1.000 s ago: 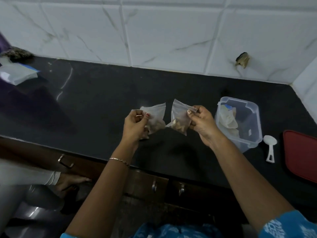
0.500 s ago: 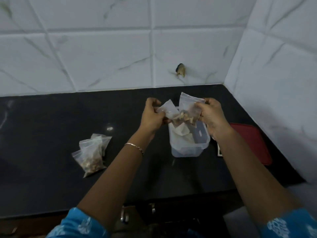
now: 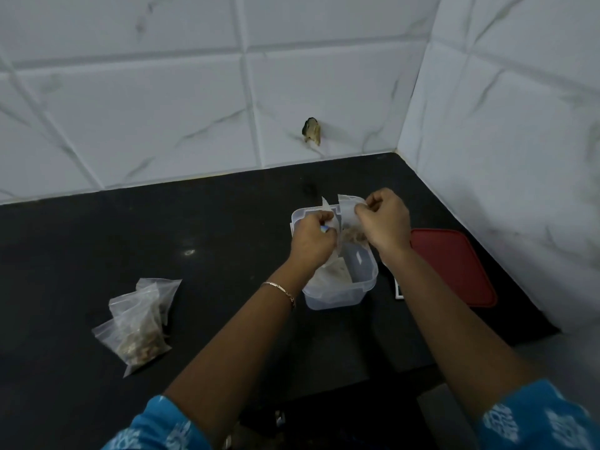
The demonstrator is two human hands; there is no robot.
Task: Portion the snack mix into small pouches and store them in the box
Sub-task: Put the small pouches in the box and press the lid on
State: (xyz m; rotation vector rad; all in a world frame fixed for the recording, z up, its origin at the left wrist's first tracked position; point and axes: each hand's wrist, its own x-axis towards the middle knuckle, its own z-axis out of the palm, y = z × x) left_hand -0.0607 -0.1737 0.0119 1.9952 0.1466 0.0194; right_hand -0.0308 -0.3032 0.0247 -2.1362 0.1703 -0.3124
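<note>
Grip: your left grip (image 3: 313,241) and right grip (image 3: 386,222) each pinch a pouch (image 3: 346,211) by its top, so the mix (image 3: 352,237) hangs down.
Pouches: both over the open box (image 3: 337,295), near the counter's (image 3: 227,238) back right corner, seemingly ready to drop.

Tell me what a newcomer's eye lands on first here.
At centre, over the clear box, the left hand holds a pouch and the right hand pinches a second pouch. A red lid lies just right of the box on the black counter. Filled pouches sit piled off to the left.
</note>
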